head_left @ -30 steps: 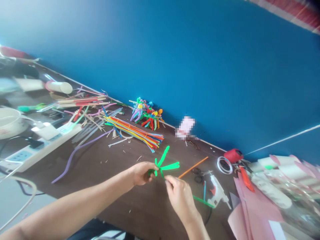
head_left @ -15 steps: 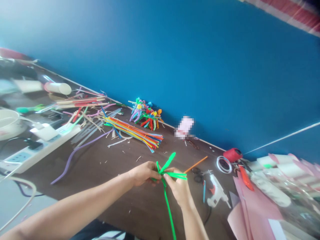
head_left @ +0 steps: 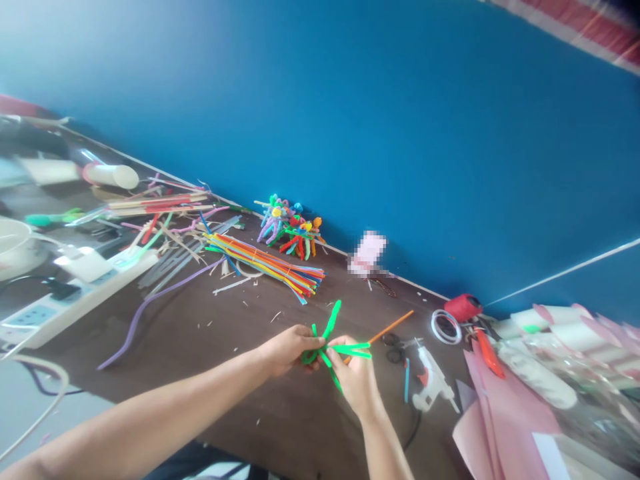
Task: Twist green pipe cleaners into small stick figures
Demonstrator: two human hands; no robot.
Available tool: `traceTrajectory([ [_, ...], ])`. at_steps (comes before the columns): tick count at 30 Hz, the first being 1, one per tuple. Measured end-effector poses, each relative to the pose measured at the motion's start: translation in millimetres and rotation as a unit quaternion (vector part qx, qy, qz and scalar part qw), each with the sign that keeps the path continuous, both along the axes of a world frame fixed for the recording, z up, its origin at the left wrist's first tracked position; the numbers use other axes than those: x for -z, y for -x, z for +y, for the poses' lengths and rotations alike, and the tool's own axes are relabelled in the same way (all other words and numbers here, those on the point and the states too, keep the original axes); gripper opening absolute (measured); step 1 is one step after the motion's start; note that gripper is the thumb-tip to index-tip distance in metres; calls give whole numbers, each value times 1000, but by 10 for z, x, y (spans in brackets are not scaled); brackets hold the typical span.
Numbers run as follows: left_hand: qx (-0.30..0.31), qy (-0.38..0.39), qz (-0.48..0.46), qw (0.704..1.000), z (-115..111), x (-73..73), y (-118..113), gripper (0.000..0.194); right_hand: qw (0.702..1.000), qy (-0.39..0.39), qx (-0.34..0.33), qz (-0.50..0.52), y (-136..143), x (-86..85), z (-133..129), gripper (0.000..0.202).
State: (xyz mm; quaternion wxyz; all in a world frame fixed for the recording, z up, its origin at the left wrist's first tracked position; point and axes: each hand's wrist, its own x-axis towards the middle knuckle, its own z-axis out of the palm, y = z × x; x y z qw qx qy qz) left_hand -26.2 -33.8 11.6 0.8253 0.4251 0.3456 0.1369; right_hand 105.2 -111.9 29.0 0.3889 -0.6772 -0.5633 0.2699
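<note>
Green pipe cleaners, crossed into a star-like shape, are pinched at their middle between my two hands. My left hand has its thumb and fingers closed on the left side of the crossing. From the right, my right hand grips the same crossing, with two green ends sticking out past its fingers. A short green length slants down beneath the right fingers. An orange stick runs from the right hand toward the upper right; whether the fingers hold it I cannot tell.
Behind my hands lies a banded bundle of coloured pipe cleaners, with finished pipe-cleaner figures by the wall. A white glue gun and scissors lie to the right, near pink paper. At left sits a power strip.
The long green strand that hung down to the bottom edge now shows only as a short length under my right hand. The upright green piece has tilted slightly left.
</note>
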Motion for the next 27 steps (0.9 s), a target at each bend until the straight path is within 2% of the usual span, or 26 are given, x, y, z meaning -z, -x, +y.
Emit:
traceTrajectory([
  [4, 1, 4, 7, 1000, 6, -14, 10, 34, 1000, -5, -15, -4, -3, 1, -14, 12],
  [7, 3, -15, 8, 1000, 8, -33, 17, 33, 998, -28, -27, -57, -6, -8, -31, 13],
  [10, 9, -2, 3, 1000, 9, -35, 23, 33, 995, -53, -30, -83, -10, -10, -37, 14],
  [15, 19, 10, -9, 1000, 12, -32, 29, 28, 1000, -17, -18, 19, -22, -11, -9, 13],
  [19, -14, 9, -19, 1000, 19, -37, 32, 24, 994, 14, -65, 90, -47, -6, 7, 16],
  [22, -7, 10, -41, 999, 30, -42, 44, 24, 985, 48, -100, 135, -62, -9, 3, 18],
  [27, 13, 20, -46, 999, 41, -34, 46, 22, 991, 47, -99, 74, -53, -73, -17, 16],
])
